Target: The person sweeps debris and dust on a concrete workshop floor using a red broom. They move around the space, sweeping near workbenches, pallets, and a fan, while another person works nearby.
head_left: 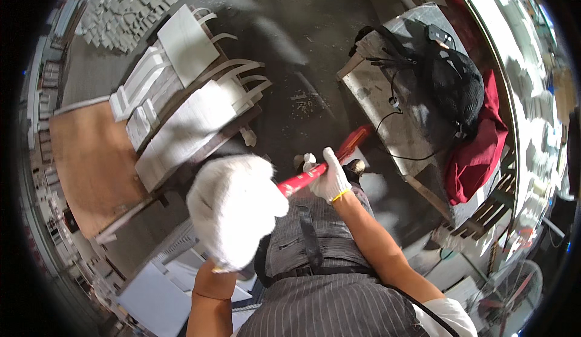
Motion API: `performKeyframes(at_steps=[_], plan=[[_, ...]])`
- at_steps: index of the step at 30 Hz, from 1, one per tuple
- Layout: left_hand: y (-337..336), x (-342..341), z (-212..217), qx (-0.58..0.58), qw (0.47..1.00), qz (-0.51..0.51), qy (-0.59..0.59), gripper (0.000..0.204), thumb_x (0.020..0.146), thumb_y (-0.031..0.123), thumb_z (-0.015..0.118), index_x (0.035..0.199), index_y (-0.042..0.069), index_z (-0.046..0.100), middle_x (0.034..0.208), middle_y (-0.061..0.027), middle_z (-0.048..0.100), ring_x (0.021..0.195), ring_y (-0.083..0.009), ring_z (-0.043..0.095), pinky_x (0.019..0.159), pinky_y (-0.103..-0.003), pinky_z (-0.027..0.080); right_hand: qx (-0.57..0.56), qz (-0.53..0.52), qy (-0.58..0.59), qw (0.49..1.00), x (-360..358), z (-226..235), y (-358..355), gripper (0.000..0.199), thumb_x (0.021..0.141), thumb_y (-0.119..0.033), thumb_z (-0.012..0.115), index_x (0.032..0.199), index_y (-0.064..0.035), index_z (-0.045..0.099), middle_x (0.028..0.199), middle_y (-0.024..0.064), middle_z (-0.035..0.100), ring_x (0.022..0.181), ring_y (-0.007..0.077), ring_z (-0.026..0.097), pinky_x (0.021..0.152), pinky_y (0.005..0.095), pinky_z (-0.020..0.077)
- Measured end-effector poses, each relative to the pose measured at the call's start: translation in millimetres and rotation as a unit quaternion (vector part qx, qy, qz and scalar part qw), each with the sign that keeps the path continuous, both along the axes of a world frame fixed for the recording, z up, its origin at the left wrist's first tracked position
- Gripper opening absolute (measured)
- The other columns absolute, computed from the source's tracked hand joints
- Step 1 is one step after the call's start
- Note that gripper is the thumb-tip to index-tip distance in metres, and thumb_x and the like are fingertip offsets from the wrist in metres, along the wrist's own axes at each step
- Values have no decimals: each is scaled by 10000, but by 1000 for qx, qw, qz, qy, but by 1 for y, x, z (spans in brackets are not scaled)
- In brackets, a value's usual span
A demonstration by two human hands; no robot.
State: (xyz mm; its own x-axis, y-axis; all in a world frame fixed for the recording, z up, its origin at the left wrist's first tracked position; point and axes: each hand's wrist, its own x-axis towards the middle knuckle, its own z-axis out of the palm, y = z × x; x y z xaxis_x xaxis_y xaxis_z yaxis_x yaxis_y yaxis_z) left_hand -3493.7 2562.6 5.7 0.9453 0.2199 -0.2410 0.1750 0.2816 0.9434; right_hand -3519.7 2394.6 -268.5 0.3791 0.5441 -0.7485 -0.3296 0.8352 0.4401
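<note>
Red tool, far end blurred, in gloved right hand

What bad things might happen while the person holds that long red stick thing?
1. The red handle, gripped by the gloved right hand, points toward the loose black cables on the bench; it might snag them.
2. The raised left hand blocks part of the view, so the white bags nearby could get bumped.
</note>
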Motion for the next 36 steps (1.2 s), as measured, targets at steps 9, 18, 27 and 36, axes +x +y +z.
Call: performKeyframes(at_steps=[9,18,27,36], plan=[[34,113,14,240,955,-159,-77,198,790,28,691,955,-45,608,845,-81,645,716,-147,630,615,-275,525,17,6,116,993,126,21,105,85,923,-111,544,892,-31,543,730,75,584,653,205,602,650,330,571],[26,106,41,297,880,-272,-251,182,855,111,595,819,-57,654,741,-146,660,586,-195,600,554,-312,494,-5,-1,-212,977,232,47,145,111,913,-67,476,802,-71,472,634,40,507,550,172,521,532,303,484],[87,145,38,24,968,-210,-132,267,983,232,479,984,-29,536,660,-59,509,348,-138,403,405,-313,412,-73,-17,68,995,141,60,160,61,917,-102,493,899,-47,513,732,66,568,614,179,590,555,311,537],[55,157,45,147,936,-276,-163,210,887,130,632,953,-69,641,718,-103,661,592,-163,609,583,-301,511,-96,32,-103,990,224,53,132,61,919,-97,489,879,-56,469,683,60,546,546,164,550,510,295,502]])
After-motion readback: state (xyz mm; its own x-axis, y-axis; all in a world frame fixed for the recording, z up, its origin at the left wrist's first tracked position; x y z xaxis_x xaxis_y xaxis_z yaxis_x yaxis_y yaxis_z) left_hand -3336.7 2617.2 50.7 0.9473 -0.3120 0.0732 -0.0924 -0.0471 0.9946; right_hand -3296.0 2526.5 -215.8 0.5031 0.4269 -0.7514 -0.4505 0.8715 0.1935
